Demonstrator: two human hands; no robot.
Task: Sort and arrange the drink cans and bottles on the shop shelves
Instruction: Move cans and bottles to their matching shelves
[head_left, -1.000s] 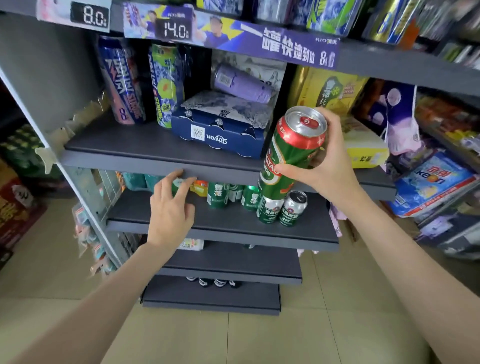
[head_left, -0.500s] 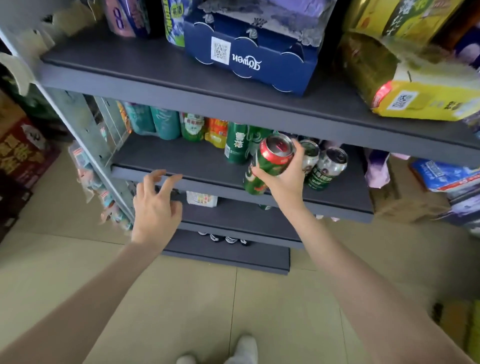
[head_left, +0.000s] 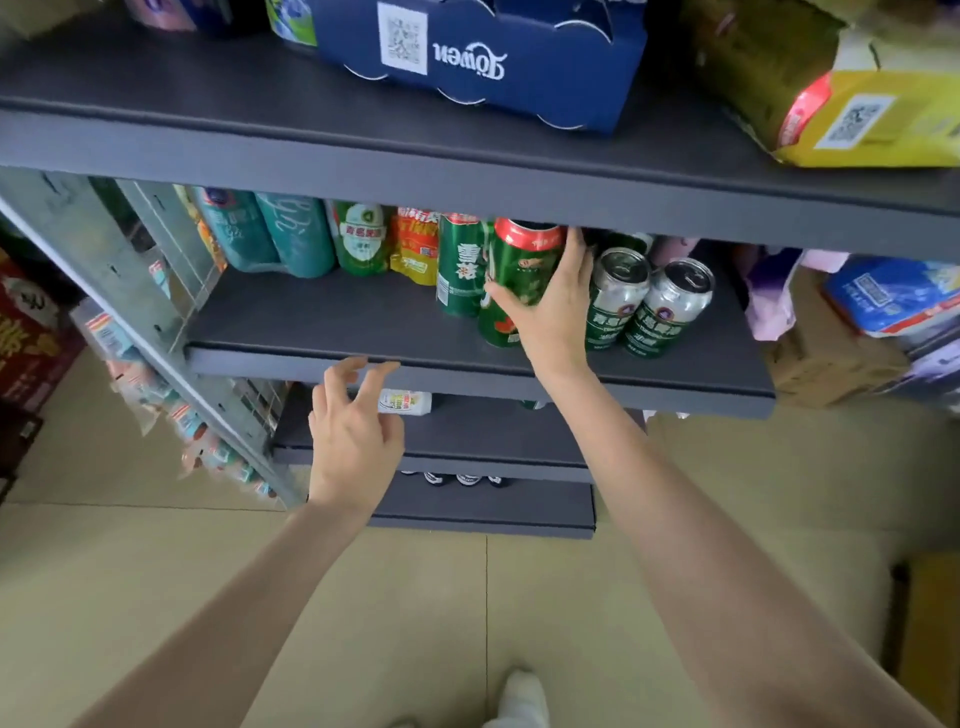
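My right hand (head_left: 550, 312) grips a tall green can with a red top (head_left: 522, 265) that stands on the middle shelf (head_left: 332, 327), pressed against another green can (head_left: 460, 270) on its left. Two shorter silver-topped green cans (head_left: 647, 306) stand just right of my hand. Farther left along the back of this shelf are teal bottles (head_left: 270, 234), a green-and-white can (head_left: 361, 239) and an orange pack (head_left: 415, 241). My left hand (head_left: 356, 431) hovers below the shelf's front edge, fingers loosely curled, holding nothing.
The upper shelf (head_left: 208, 124) overhangs the cans and carries a blue multipack box (head_left: 483, 57) and a yellow carton (head_left: 857, 104). Lower shelves (head_left: 493, 504) hold a small white bottle (head_left: 405, 402) and dark bottle tops. Boxes and bags crowd the floor at the right.
My right hand has lowered the red-topped can from in front of the upper shelf onto the middle shelf among the green cans. My left hand dropped below the shelf edge as the view tilted down.
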